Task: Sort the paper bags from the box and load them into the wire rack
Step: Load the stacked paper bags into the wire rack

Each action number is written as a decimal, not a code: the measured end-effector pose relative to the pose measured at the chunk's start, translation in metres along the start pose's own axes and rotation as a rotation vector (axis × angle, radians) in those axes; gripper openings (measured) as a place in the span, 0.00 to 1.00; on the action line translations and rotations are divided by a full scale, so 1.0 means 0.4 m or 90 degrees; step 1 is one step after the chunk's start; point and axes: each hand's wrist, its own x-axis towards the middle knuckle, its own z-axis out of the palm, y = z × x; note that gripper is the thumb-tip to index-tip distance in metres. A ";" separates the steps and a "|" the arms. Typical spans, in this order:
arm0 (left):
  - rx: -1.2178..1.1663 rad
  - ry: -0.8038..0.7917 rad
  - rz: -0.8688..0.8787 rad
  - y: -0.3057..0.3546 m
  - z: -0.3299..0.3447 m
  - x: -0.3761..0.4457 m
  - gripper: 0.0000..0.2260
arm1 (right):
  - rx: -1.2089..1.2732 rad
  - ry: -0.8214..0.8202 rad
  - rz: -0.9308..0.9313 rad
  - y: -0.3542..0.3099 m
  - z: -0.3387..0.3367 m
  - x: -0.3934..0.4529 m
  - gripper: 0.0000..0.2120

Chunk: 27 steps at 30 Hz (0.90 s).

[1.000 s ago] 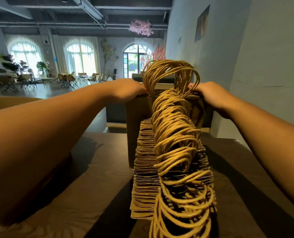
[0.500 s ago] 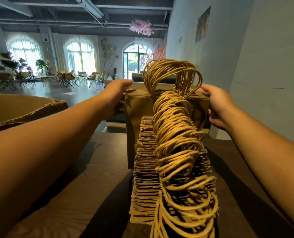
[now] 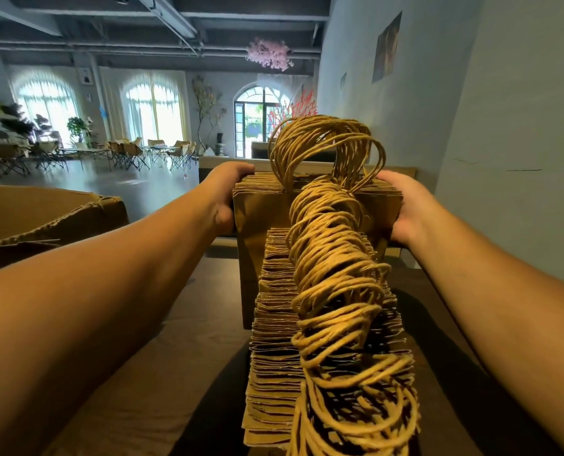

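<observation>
A long row of flat brown paper bags (image 3: 274,327) with twisted paper-cord handles (image 3: 336,281) stands upright on the dark table, running away from me. At the far end a taller bundle of bags (image 3: 261,212) stands higher than the rest. My left hand (image 3: 223,195) grips that bundle's left side, thumb toward me and fingers over the top edge. On the opposite side my right hand (image 3: 405,209) holds its right edge. The wire rack is hidden or out of view.
An open cardboard box (image 3: 43,218) sits at the left, beyond my left forearm. The dark table (image 3: 175,357) runs under the bags. A grey wall (image 3: 504,159) rises close on the right. Far behind lies a hall with chairs and arched windows.
Both hands slid from the top of the far bundle down onto its left and right sides. The cardboard box has come into view at the left.
</observation>
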 end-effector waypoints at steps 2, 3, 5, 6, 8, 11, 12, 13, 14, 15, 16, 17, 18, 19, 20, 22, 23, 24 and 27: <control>-0.009 -0.003 0.006 -0.002 0.000 0.003 0.08 | -0.007 0.005 -0.012 -0.001 -0.001 -0.001 0.15; -0.015 -0.004 0.013 -0.003 0.002 0.005 0.08 | -0.013 0.008 -0.020 0.000 -0.003 -0.002 0.14; -0.030 -0.001 0.026 -0.004 0.003 0.007 0.07 | -0.016 0.007 -0.035 0.000 -0.007 0.001 0.14; -0.033 0.001 0.035 -0.005 0.003 0.008 0.07 | -0.014 0.006 -0.036 0.001 -0.009 0.001 0.14; -0.027 -0.004 0.052 -0.007 0.001 0.006 0.08 | -0.013 0.010 -0.041 0.002 -0.011 0.004 0.15; -0.013 -0.018 0.063 -0.009 -0.006 -0.001 0.11 | -0.021 0.020 -0.047 0.002 -0.011 0.003 0.15; -0.011 -0.026 0.066 -0.010 -0.010 -0.001 0.11 | -0.023 0.019 -0.044 0.002 -0.011 0.000 0.15; -0.012 -0.038 0.069 -0.010 -0.014 -0.002 0.12 | -0.026 0.016 -0.039 0.001 -0.011 -0.002 0.15; -0.013 -0.048 0.071 -0.010 -0.015 -0.001 0.12 | -0.026 0.012 -0.036 0.000 -0.010 -0.006 0.16; -0.016 -0.050 0.074 -0.011 -0.014 0.001 0.13 | -0.022 0.008 -0.036 0.000 -0.008 -0.009 0.17; -0.017 -0.047 0.078 -0.012 -0.011 0.001 0.13 | -0.012 0.002 -0.036 0.001 -0.006 -0.011 0.18; -0.015 -0.041 0.086 -0.015 -0.008 0.002 0.14 | 0.000 -0.014 -0.035 0.004 -0.004 -0.014 0.19; -0.011 -0.039 0.096 -0.019 -0.005 0.003 0.15 | 0.013 -0.037 -0.034 0.006 -0.001 -0.018 0.22; -0.011 -0.041 0.107 -0.025 -0.005 0.007 0.17 | 0.022 -0.061 -0.035 0.010 0.000 -0.021 0.24; -0.017 -0.046 0.114 -0.031 -0.007 0.011 0.19 | 0.026 -0.085 -0.037 0.014 0.000 -0.025 0.27; -0.035 -0.059 0.114 -0.040 -0.017 0.017 0.21 | 0.019 -0.123 -0.040 0.021 -0.008 -0.030 0.32; -0.041 -0.065 0.111 -0.043 -0.022 0.020 0.23 | 0.014 -0.141 -0.042 0.024 -0.013 -0.032 0.34; -0.046 -0.071 0.109 -0.045 -0.026 0.023 0.25 | 0.011 -0.155 -0.045 0.027 -0.019 -0.034 0.35; -0.056 -0.087 0.103 -0.058 -0.030 0.029 0.27 | -0.007 -0.162 -0.056 0.040 -0.030 -0.036 0.36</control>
